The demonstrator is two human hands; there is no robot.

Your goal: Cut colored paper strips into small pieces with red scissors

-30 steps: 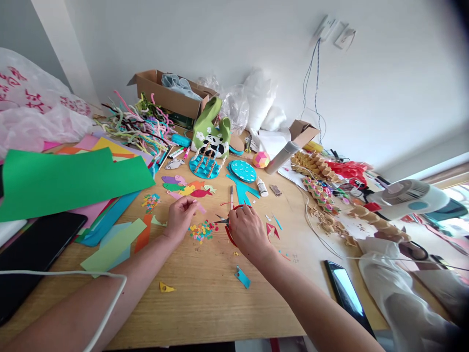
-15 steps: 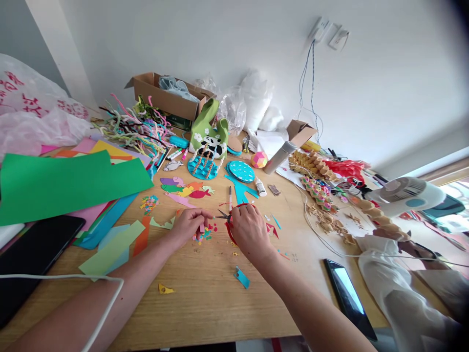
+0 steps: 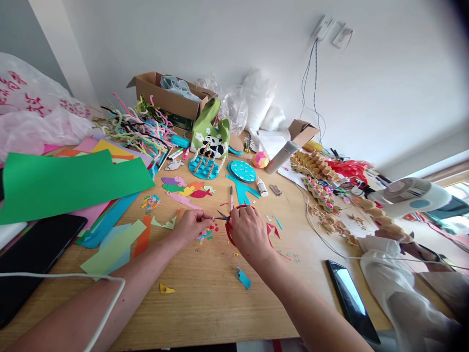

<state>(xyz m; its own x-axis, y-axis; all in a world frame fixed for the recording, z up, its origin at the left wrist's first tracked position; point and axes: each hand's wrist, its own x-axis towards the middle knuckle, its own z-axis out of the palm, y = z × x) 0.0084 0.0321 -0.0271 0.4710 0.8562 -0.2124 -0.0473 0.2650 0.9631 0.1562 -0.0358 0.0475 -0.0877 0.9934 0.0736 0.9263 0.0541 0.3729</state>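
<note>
My right hand [image 3: 249, 227] grips a pair of scissors [image 3: 222, 217] with red handles; their dark blades are parted and point left. Facing the blade tips, my left hand [image 3: 191, 226] is closed in a pinch on a small piece of paper, mostly hidden by the fingers; a bit of pink shows below them. Under the left fingertips lies a scatter of tiny coloured paper dots [image 3: 207, 236]. Just behind the hands are several paper fish [image 3: 201, 194] in different colours, a pink paper strip [image 3: 179, 201] and a pen [image 3: 231, 195].
Coloured paper sheets [image 3: 73, 183] and a black tablet [image 3: 40, 261] lie on the left. Blue discs [image 3: 242, 171], a small white bottle [image 3: 262, 187] and a grey cylinder [image 3: 282, 157] stand behind. On the right are a phone [image 3: 351, 299], a white fan [image 3: 414, 197] and another person's arm.
My left hand has turned a little, and the pink piece beneath its fingers shows less. The scissors stay parted in my right hand. The view has shifted slightly.
</note>
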